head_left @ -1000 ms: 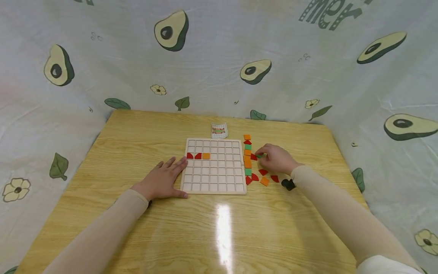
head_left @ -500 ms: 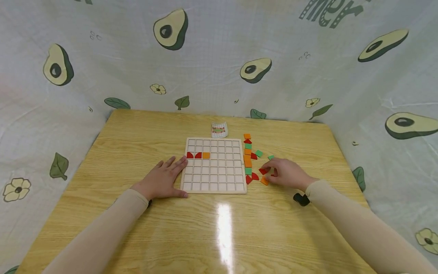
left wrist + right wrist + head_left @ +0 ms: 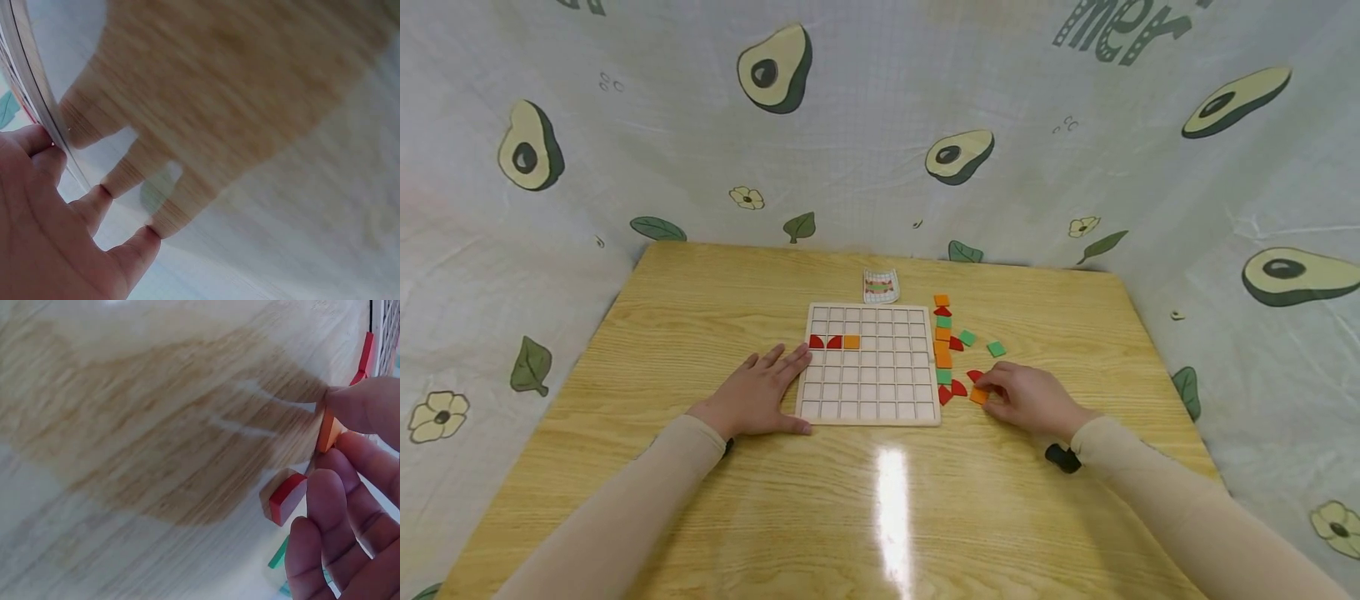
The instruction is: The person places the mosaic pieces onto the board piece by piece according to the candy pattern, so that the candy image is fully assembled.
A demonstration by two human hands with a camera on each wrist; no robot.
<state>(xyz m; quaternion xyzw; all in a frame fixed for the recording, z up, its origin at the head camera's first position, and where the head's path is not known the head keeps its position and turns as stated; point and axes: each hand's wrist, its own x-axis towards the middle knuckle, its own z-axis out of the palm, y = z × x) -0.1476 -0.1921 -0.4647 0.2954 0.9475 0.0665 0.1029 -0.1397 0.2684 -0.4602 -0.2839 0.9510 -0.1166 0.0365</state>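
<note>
My left hand point(image 3: 760, 393) lies with spread fingers at the left edge of a pale wooden grid board point(image 3: 865, 379). In the left wrist view its fingertips point(image 3: 147, 240) touch the tabletop and the board's edge. Two red quarter-round tiles point(image 3: 834, 342) and an orange square tile point(image 3: 852, 342) fill three cells of one row. Right of the board, my right hand point(image 3: 1030, 400) pinches another orange square tile point(image 3: 329, 430) between thumb and finger, low at the table. Close under its other fingers is a red tile point(image 3: 287, 499), which the hand hides in the head view.
A column of orange, green and red tiles point(image 3: 943, 354) runs along the board's right edge. Two green squares point(image 3: 996, 348) lie farther right. A small printed pattern card point(image 3: 881, 287) stands behind the board. A printed cloth point(image 3: 865, 150) surrounds the wooden table point(image 3: 737, 517).
My right hand has let go of a green tile and come nearer, past the red tiles, to the orange square. Both green squares now lie uncovered. The left hand has stayed put.
</note>
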